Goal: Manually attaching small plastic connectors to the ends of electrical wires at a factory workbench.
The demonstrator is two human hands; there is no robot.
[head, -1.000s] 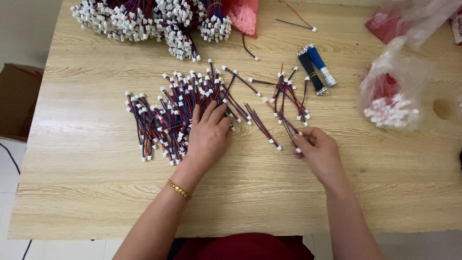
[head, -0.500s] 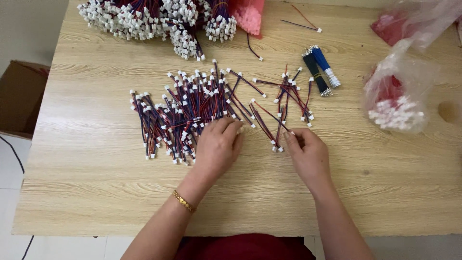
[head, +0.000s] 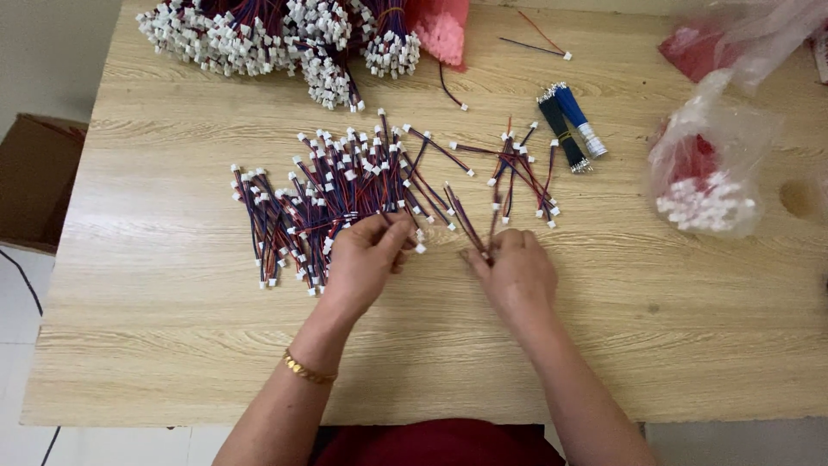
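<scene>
Red-and-blue leads (head: 345,194), fanned mid-table, look light, limp and tangle-prone, best taken by their white plugs; left hand (head: 366,259) pinches a few ends, right hand (head: 517,272) pinches one lead.

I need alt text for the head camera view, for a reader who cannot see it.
Two bare hands sort short red-and-blue wire leads with white plugs on a wooden table: the left hand pinches leads at a large spread pile, the right hand grips a few from a smaller pile.

matt pale wood-grain table (head: 604,345); plastic-coated wire leads (head: 345,185) with white plastic plugs; glossy clear plastic bag (head: 716,147)
</scene>
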